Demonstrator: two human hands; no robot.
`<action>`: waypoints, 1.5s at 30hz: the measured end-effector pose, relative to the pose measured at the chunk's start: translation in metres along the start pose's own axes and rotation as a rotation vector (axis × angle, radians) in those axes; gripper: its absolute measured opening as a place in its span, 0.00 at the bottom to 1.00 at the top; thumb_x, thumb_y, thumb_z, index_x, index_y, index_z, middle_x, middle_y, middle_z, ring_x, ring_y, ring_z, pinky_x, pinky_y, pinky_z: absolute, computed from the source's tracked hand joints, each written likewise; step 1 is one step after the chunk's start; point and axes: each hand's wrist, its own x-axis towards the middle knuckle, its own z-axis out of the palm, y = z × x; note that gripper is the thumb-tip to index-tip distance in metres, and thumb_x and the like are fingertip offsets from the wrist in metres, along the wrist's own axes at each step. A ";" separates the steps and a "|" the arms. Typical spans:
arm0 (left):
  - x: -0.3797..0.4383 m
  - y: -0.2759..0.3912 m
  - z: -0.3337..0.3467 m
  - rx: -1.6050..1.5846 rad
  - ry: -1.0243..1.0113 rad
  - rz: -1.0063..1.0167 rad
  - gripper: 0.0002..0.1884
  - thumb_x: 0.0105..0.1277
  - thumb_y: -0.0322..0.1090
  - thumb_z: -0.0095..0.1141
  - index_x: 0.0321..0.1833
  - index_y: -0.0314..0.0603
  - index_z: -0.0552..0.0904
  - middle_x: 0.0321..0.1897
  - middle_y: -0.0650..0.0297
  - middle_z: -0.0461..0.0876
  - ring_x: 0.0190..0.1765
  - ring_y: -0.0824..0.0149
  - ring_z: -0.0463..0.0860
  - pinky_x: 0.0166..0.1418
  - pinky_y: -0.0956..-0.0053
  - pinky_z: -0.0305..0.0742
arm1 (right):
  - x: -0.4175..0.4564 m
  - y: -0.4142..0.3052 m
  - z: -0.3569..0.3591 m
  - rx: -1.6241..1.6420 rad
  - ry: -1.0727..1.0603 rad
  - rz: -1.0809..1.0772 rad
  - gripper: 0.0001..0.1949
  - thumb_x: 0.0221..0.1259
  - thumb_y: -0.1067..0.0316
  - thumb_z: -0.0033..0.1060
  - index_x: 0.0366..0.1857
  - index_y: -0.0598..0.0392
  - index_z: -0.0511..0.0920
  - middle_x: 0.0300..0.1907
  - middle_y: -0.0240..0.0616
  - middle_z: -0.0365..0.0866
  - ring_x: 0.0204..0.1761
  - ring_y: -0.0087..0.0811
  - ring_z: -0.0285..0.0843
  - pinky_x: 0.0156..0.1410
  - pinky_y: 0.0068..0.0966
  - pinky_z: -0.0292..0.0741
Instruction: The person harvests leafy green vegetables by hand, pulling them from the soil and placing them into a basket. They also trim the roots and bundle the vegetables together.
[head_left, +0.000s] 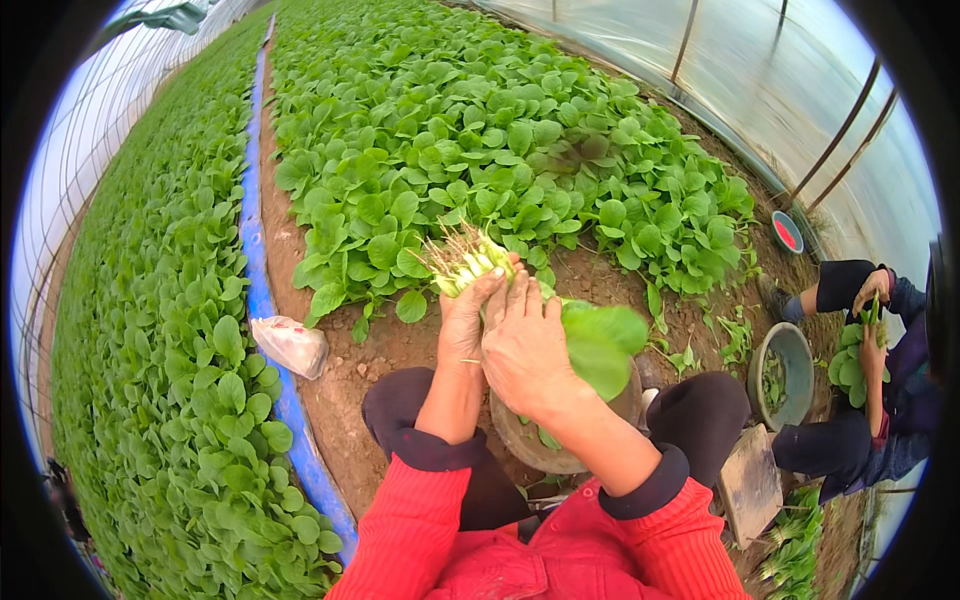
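My left hand (470, 304) is closed around a bunch of leafy greens (474, 271). The pale stem bases and thin brown roots point up and away from me. Against the bunch's near right side lies my right hand (529, 349), its fingers straight and close together; whether it grips is hidden. Broad green leaves (604, 346), blurred, stick out to the right beyond my right hand. Below them, between my knees, a round basin (517, 442) stands on the soil, partly covered by my forearm, with a few loose leaves in it.
Dense rows of greens (450, 127) grow ahead, beside a blue strip (289, 409) with a plastic bag (291, 346) on it. At right, a co-worker (874, 375) holds greens near a basin (801, 375), a wooden board (750, 487) and pulled greens (795, 544). A small bowl (787, 231) stands farther off.
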 end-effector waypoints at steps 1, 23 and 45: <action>-0.001 0.001 -0.003 0.078 0.016 0.013 0.24 0.55 0.22 0.59 0.56 0.31 0.71 0.47 0.50 0.80 0.48 0.58 0.82 0.52 0.65 0.81 | -0.005 0.004 -0.005 0.057 -0.025 -0.025 0.32 0.58 0.55 0.49 0.60 0.74 0.63 0.59 0.64 0.66 0.61 0.52 0.67 0.62 0.49 0.62; 0.075 0.057 0.009 0.770 0.094 -0.126 0.28 0.49 0.18 0.56 0.58 0.28 0.71 0.36 0.54 0.82 0.35 0.62 0.83 0.42 0.71 0.83 | 0.025 0.081 0.098 1.236 -0.127 -0.116 0.35 0.66 0.50 0.45 0.70 0.61 0.50 0.54 0.57 0.73 0.56 0.49 0.71 0.61 0.39 0.64; 0.084 0.005 -0.191 0.433 0.672 -0.189 0.41 0.55 0.24 0.57 0.71 0.32 0.51 0.35 0.59 0.79 0.38 0.63 0.83 0.40 0.75 0.84 | 0.171 0.303 0.518 -0.820 -0.761 -0.234 0.13 0.64 0.64 0.47 0.45 0.56 0.81 0.45 0.46 0.79 0.44 0.50 0.74 0.34 0.56 0.71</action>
